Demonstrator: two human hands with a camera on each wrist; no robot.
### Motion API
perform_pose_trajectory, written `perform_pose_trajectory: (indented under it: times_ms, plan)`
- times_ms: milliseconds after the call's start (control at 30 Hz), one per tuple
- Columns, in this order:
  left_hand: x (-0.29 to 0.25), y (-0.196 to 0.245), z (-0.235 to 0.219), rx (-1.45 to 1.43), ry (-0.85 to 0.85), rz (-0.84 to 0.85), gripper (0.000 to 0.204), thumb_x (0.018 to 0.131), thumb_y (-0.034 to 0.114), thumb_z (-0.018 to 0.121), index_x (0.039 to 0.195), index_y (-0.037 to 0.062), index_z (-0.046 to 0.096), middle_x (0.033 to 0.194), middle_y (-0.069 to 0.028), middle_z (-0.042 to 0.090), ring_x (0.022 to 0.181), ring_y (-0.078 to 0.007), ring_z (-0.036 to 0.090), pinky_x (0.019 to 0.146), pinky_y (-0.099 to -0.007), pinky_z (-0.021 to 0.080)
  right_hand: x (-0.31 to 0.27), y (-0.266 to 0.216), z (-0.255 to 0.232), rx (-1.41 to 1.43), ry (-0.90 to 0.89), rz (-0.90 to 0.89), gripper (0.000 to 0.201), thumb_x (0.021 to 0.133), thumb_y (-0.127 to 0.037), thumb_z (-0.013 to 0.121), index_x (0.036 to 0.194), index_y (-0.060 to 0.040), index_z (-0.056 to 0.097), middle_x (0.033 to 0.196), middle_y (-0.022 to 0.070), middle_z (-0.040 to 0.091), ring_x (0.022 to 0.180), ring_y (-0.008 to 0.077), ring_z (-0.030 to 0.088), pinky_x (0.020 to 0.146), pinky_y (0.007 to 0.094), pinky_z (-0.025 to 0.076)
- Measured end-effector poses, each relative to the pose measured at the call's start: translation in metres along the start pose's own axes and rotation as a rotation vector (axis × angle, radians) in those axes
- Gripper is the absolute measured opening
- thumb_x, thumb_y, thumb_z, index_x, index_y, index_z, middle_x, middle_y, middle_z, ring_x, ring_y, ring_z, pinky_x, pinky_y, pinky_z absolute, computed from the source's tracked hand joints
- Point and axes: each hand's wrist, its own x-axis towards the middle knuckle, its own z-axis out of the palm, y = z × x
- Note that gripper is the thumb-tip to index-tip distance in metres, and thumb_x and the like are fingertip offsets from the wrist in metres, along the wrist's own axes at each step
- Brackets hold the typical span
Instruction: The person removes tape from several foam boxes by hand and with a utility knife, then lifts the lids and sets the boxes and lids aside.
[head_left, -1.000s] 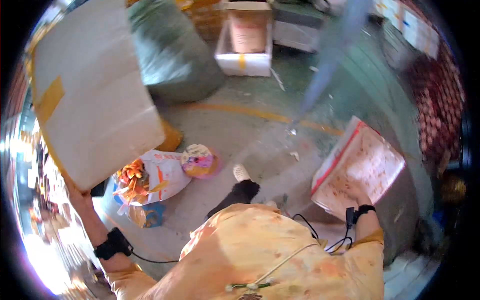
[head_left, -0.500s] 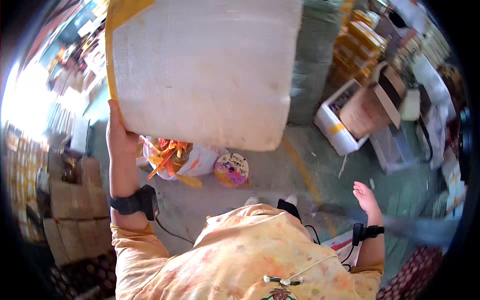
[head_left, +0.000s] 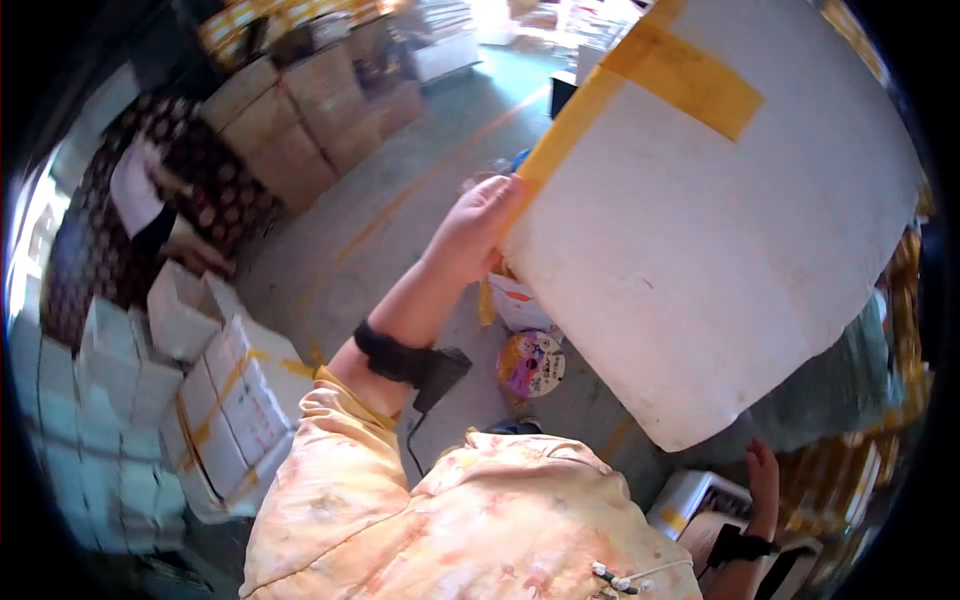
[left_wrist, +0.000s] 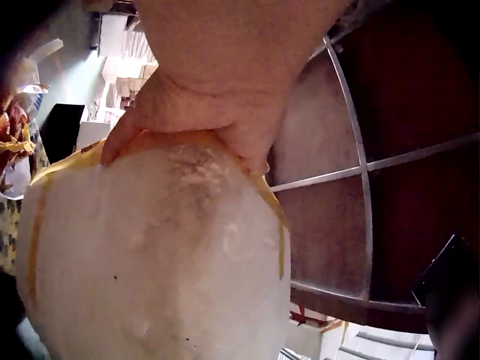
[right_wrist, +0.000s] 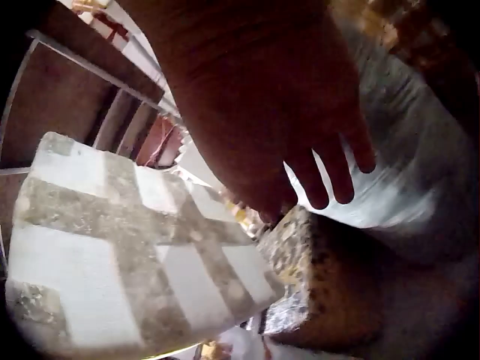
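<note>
My left hand grips the edge of a large white foam box and holds it up at the right of the head view. Yellow tape runs along the gripped edge and across one face. In the left wrist view, the thumb and fingers hook over the taped rim of the foam box. My right hand is off the box, below its lower corner. The right wrist view has this hand with fingers extended and spread, beside the box's tape-striped side.
Stacked white foam boxes stand at left, with brown cartons behind. Another person's arm reaches in there. On the floor near my feet lie a round colourful tub and a white bag. A large grey-green sack stands at right.
My right hand has let go of a red-edged white box and now has nothing in it. The view has turned left, with the foam box still in my left hand.
</note>
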Motion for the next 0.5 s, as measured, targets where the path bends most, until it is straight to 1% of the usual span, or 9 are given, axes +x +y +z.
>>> perform_pose_trajectory:
  times_ms: [133,167,233,267,333,367,400,433,500]
  plan:
    - [-0.021,0.003,-0.01,-0.105,0.158,0.068,0.041,0.088,0.042,0.052,0.103,0.0032,0.054,0.088,-0.0008,0.06,0.074,-0.0071,0.055,0.066,-0.0242,0.046,0.083,-0.047,0.001,0.076,-0.052,-0.206,0.038,0.086,-0.01,0.05,0.123,0.0003,0.047,0.117,0.013,0.054,0.107,0.0211,0.051,0.091,0.0306,0.039]
    - [-0.024,0.004,-0.017,-0.099,0.206,0.079,0.041,0.089,0.042,0.051,0.103,0.0035,0.054,0.083,-0.0004,0.059,0.072,-0.008,0.055,0.065,-0.0253,0.046,0.096,-0.063,0.001,-0.086,-0.091,-0.288,0.038,0.085,-0.009,0.05,0.122,0.0008,0.047,0.117,0.0133,0.054,0.107,0.0213,0.051,0.091,0.0311,0.04]
    - [-0.038,-0.011,-0.072,0.515,0.399,0.244,0.047,0.087,0.047,0.05,0.106,0.0042,0.054,0.089,-0.0023,0.06,0.071,-0.0086,0.056,0.06,-0.0266,0.047,0.128,-0.092,0.018,-0.118,-0.134,-0.255,0.038,0.085,-0.008,0.05,0.122,0.001,0.048,0.117,0.0138,0.054,0.106,0.0219,0.051,0.091,0.0317,0.04]
    - [-0.048,-0.003,-0.087,0.295,0.297,0.204,0.049,0.088,0.048,0.048,0.113,0.0058,0.049,0.095,-0.0031,0.059,0.076,-0.012,0.056,0.063,-0.0292,0.047,0.138,-0.092,0.023,-0.128,-0.131,-0.206,0.038,0.084,-0.008,0.05,0.121,0.0011,0.048,0.117,0.0141,0.054,0.106,0.0222,0.052,0.091,0.0319,0.04]
    - [-0.065,0.013,-0.119,-0.154,0.144,0.077,0.055,0.089,0.05,0.042,0.127,0.0089,0.04,0.108,-0.0047,0.057,0.086,-0.0188,0.055,0.07,-0.0344,0.048,0.153,-0.108,0.033,-0.141,-0.157,-0.344,0.039,0.084,-0.011,0.053,0.121,0.001,0.048,0.115,0.0148,0.055,0.105,0.022,0.053,0.088,0.0325,0.043]
    - [-0.067,0.004,-0.121,-0.141,0.215,0.168,0.059,0.091,0.051,0.036,0.135,0.0122,0.031,0.122,-0.0062,0.052,0.105,-0.0235,0.053,0.087,-0.0384,0.046,0.164,-0.111,0.04,-0.071,-0.18,-0.326,0.04,0.085,-0.012,0.054,0.122,0.0007,0.048,0.116,0.014,0.056,0.106,0.0219,0.053,0.088,0.0325,0.043]
    - [-0.064,0.022,-0.084,-0.292,0.276,0.25,0.05,0.094,0.042,0.037,0.128,0.0066,0.041,0.124,-0.0114,0.049,0.111,-0.0221,0.049,0.091,-0.0382,0.043,0.159,-0.139,0.037,-0.105,-0.263,-0.301,0.041,0.084,-0.014,0.056,0.122,-0.0017,0.048,0.117,0.0125,0.056,0.106,0.0221,0.053,0.088,0.0327,0.043]
    - [-0.081,0.027,-0.09,0.087,0.478,0.317,0.058,0.091,0.049,0.038,0.135,0.0119,0.031,0.132,-0.0059,0.043,0.12,-0.0236,0.04,0.099,-0.041,0.035,0.177,-0.127,0.038,-0.163,-0.238,-0.31,0.041,0.084,-0.016,0.057,0.122,-0.0044,0.049,0.115,0.0113,0.057,0.105,0.0223,0.054,0.087,0.033,0.043]
    - [-0.081,0.047,-0.099,-0.407,0.109,0.201,0.061,0.088,0.054,0.041,0.134,0.0164,0.035,0.138,-0.0052,0.035,0.123,-0.0279,0.037,0.1,-0.0463,0.032,0.192,-0.149,0.03,-0.167,-0.286,-0.346,0.041,0.083,-0.017,0.057,0.121,-0.0051,0.049,0.114,0.0112,0.058,0.104,0.0229,0.054,0.087,0.0329,0.044]
